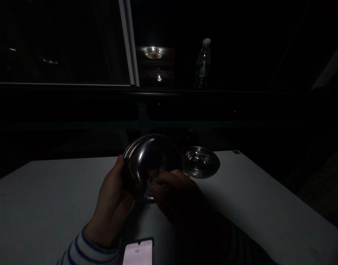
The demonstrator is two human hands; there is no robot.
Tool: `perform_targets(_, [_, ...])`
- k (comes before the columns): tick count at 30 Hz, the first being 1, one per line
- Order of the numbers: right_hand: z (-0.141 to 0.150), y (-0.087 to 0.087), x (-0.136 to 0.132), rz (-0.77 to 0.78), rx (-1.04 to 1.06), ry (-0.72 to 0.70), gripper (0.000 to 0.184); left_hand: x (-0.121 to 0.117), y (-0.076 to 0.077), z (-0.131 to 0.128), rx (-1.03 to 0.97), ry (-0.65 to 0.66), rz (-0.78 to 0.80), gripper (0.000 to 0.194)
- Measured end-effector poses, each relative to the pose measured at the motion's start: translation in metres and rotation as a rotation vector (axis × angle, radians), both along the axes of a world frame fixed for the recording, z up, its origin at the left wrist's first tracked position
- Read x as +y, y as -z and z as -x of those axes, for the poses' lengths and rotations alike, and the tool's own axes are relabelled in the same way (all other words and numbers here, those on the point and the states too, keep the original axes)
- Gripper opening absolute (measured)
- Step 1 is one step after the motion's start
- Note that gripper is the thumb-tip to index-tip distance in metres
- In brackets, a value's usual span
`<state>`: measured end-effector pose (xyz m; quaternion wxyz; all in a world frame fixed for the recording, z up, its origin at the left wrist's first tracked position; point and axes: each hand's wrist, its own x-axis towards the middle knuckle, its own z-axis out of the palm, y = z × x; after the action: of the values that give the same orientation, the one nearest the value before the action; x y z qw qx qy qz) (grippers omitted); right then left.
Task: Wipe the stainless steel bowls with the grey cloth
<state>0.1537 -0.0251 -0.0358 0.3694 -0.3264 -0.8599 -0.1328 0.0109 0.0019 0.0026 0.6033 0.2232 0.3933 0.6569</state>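
A shiny stainless steel bowl (157, 154) is tilted up above the table. My left hand (110, 198) grips its left edge, thumb near the rim and fingers behind it. My right hand (174, 191) is closed with its fingertips against the lower part of the bowl. A small pale thing seems to show at those fingertips, too dark to make out. Just right of the held bowl sits a stack of steel bowls (201, 162) on the table.
The white table (61, 191) spans the view. A lit phone (138, 253) lies at its near side, below my hands. A clear bottle with a white cap (203, 64) stands behind, by the dark window. A small dark patch (236, 152) marks the table's far right corner.
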Motion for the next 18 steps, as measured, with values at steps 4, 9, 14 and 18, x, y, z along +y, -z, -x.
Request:
perform_targets(4, [0.0,-0.006,-0.002,-0.125,0.019,0.016,0.013,-0.003,0.004,-0.005,-0.027,0.092,0.005,0.025])
perform_targets(9, [-0.025,-0.023,-0.007,-0.08,-0.094,0.019,0.012,0.002,0.004,0.0,-0.096,0.089,-0.015,0.026])
perform_targets(14, [-0.036,-0.034,-0.012,-0.023,-0.101,0.101,0.009,0.002,0.004,0.001,-0.104,0.074,-0.018,0.018])
perform_targets(18, [-0.025,-0.03,-0.012,-0.023,-0.07,0.093,0.009,-0.002,0.005,-0.005,-0.07,0.133,-0.001,0.023])
